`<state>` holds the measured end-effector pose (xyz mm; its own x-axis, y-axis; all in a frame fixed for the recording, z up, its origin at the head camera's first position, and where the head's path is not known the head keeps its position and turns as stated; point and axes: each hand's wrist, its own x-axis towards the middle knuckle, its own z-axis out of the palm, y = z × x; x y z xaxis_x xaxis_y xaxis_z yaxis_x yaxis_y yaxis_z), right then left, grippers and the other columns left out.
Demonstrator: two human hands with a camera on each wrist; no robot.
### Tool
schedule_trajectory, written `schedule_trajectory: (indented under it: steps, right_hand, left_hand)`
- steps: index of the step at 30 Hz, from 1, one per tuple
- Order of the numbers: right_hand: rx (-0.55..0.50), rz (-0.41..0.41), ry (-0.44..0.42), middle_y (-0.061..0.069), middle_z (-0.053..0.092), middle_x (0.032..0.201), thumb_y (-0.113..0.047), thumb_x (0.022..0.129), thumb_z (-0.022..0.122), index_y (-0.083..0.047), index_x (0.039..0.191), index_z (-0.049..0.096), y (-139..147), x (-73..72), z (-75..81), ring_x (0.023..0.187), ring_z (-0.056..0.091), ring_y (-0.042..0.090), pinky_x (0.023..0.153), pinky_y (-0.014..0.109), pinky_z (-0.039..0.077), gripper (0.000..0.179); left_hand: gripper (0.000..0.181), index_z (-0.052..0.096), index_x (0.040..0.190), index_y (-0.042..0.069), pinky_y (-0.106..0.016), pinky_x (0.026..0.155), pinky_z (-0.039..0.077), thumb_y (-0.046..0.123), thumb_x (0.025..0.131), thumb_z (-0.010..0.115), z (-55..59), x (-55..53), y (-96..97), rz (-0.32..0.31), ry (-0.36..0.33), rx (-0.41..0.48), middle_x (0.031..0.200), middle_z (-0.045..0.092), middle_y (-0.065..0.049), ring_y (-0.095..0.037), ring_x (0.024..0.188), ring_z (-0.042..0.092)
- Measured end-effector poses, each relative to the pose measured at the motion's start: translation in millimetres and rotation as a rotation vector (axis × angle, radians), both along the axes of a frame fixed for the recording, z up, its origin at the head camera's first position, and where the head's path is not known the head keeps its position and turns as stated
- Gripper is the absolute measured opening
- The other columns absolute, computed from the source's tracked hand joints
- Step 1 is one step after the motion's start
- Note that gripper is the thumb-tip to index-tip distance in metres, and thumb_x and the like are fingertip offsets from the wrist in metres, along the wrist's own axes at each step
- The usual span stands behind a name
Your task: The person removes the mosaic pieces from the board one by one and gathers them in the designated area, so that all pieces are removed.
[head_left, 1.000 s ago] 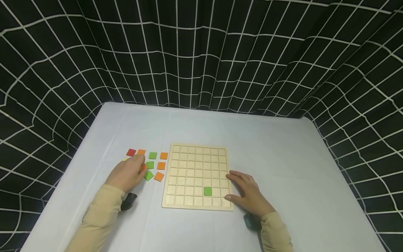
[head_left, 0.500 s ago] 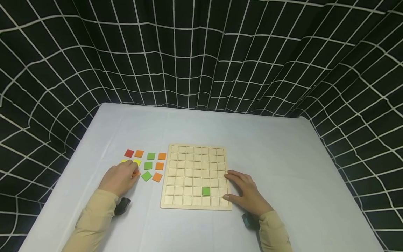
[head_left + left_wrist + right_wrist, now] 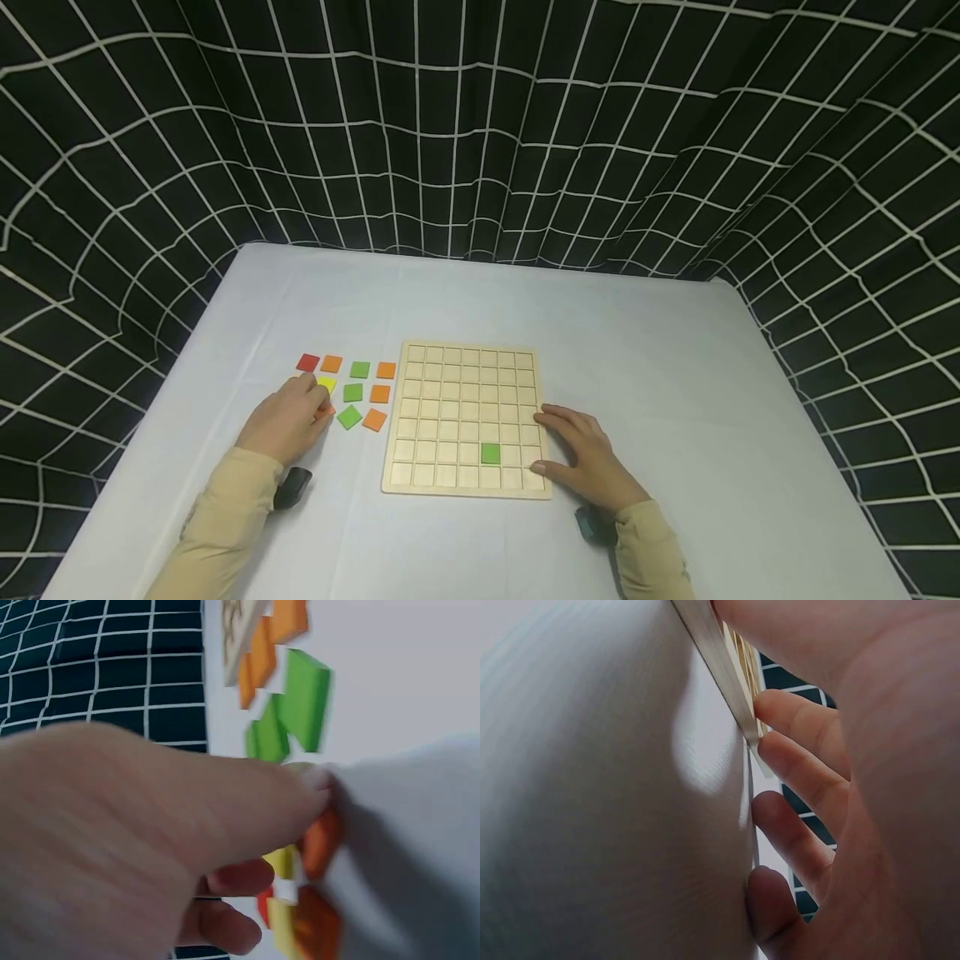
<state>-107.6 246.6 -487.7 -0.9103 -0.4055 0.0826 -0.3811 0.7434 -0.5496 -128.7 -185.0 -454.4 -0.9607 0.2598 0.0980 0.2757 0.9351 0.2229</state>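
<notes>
My left hand [image 3: 283, 418] is low over the left end of a group of square tiles, fingers curled. Its thumb and fingers pinch an orange tile [image 3: 324, 412] lying at the table; in the left wrist view the thumb tip meets this orange tile [image 3: 322, 840]. A second orange tile [image 3: 319, 926] lies beside it, hidden under the hand in the head view. My right hand [image 3: 592, 458] rests at the right edge of a wooden grid board [image 3: 393, 490], fingers extended and thumb apart, fingertips touching the rim. One green tile [image 3: 491, 453] sits in a lower-right cell of the board.
Between hand and board lie green tiles [image 3: 352, 392] and orange tiles [image 3: 380, 394] in loose rows. A yellow tile [image 3: 326, 384] and a red tile [image 3: 308, 362] are farther left. White cloth covers the table [image 3: 645, 350]; a black gridded curtain [image 3: 480, 150] surrounds its back and sides.
My left hand has moved left and slightly toward me with the orange tile, uncovering a yellow tile, then nearly stopped. The right hand keeps its place at the board; the head view has shifted slightly.
</notes>
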Motion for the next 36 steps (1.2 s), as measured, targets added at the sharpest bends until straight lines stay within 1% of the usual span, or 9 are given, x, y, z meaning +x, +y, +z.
schedule_trajectory:
  steps: [5, 10, 13, 18, 21, 25, 30, 33, 36]
  right_hand:
    - [0.006, -0.009, -0.012, -0.006, 0.039, 0.147, -0.054, 0.079, 0.07, -0.026, 0.14, 0.047, 0, -0.3, -1.3, 0.131, 0.035, 0.025, 0.104, 0.057, 0.032, 0.071]
    - [0.006, -0.009, -0.007, -0.007, 0.039, 0.147, -0.054, 0.079, 0.07, -0.027, 0.14, 0.047, 1, -1.2, -2.7, 0.13, 0.035, 0.025, 0.104, 0.056, 0.032, 0.071]
    - [0.004, -0.007, -0.002, -0.007, 0.04, 0.147, -0.052, 0.079, 0.071, -0.026, 0.139, 0.048, 1, -1.4, -2.2, 0.13, 0.035, 0.025, 0.104, 0.057, 0.032, 0.07]
    - [0.009, -0.01, -0.009, -0.005, 0.04, 0.147, -0.053, 0.079, 0.071, -0.025, 0.139, 0.048, 0, -0.6, -0.3, 0.131, 0.035, 0.026, 0.104, 0.057, 0.032, 0.07]
    - [0.013, -0.016, -0.02, -0.004, 0.04, 0.147, -0.052, 0.079, 0.071, -0.024, 0.14, 0.048, -1, 0.3, 1.0, 0.131, 0.035, 0.026, 0.104, 0.058, 0.031, 0.071]
    - [0.012, -0.028, -0.033, -0.005, 0.04, 0.147, -0.049, 0.079, 0.072, -0.024, 0.139, 0.048, -2, 1.1, 2.4, 0.131, 0.035, 0.026, 0.104, 0.058, 0.031, 0.07]
    - [0.017, -0.035, -0.038, -0.005, 0.04, 0.147, -0.049, 0.078, 0.073, -0.024, 0.139, 0.048, -2, 1.8, 3.2, 0.131, 0.035, 0.026, 0.104, 0.058, 0.032, 0.071]
    - [0.023, -0.034, -0.036, -0.005, 0.04, 0.147, -0.05, 0.079, 0.072, -0.025, 0.14, 0.048, -2, 2.0, 3.1, 0.13, 0.035, 0.025, 0.104, 0.058, 0.032, 0.071]
    - [0.021, -0.028, -0.035, -0.005, 0.039, 0.148, -0.05, 0.079, 0.072, -0.024, 0.14, 0.048, -2, 1.5, 2.6, 0.13, 0.035, 0.026, 0.104, 0.058, 0.032, 0.07]
  left_hand:
    - [0.011, 0.064, 0.08, 0.005, -0.025, 0.055, 0.035, 0.007, 0.079, 0.075, 11.6, 1.0, 12.9, -0.061, 0.074, 0.014, 0.072, 0.043, -0.002, -0.016, 0.063, 0.039]
    - [0.01, 0.062, 0.081, 0.008, -0.022, 0.052, 0.034, 0.007, 0.081, 0.072, 22.5, 1.4, 38.4, -0.191, 0.131, 0.064, 0.07, 0.043, 0.002, -0.012, 0.059, 0.037]
    - [0.011, 0.061, 0.079, 0.01, -0.023, 0.053, 0.035, 0.007, 0.082, 0.07, 24.1, 0.3, 56.4, -0.269, 0.157, 0.076, 0.069, 0.043, 0.004, -0.011, 0.059, 0.038]
    - [0.011, 0.06, 0.078, 0.011, -0.024, 0.055, 0.039, 0.008, 0.084, 0.069, 21.6, -1.5, 85.2, -0.372, 0.177, 0.067, 0.069, 0.045, 0.004, -0.011, 0.058, 0.04]
    - [0.012, 0.06, 0.078, 0.012, -0.024, 0.054, 0.04, 0.01, 0.085, 0.069, 20.0, -1.6, 101.1, -0.425, 0.174, 0.077, 0.069, 0.046, 0.004, -0.011, 0.058, 0.042]
    - [0.011, 0.06, 0.079, 0.013, -0.025, 0.055, 0.041, 0.012, 0.085, 0.069, 18.4, -1.0, 119.5, -0.473, 0.157, 0.083, 0.07, 0.049, 0.005, -0.011, 0.06, 0.047]
    - [0.01, 0.063, 0.087, 0.014, -0.027, 0.061, 0.045, 0.022, 0.087, 0.069, 16.4, -0.5, 139.6, -0.506, 0.065, 0.086, 0.076, 0.055, 0.004, -0.011, 0.066, 0.053]
    - [0.015, 0.065, 0.093, 0.015, -0.029, 0.065, 0.046, 0.028, 0.087, 0.069, 15.3, 0.1, 150.6, -0.519, 0.003, 0.097, 0.082, 0.058, 0.004, -0.011, 0.072, 0.055]
    - [0.02, 0.066, 0.096, 0.016, -0.028, 0.068, 0.047, 0.031, 0.085, 0.07, 13.1, 1.1, 160.6, -0.537, -0.023, 0.097, 0.086, 0.061, 0.005, -0.011, 0.078, 0.056]
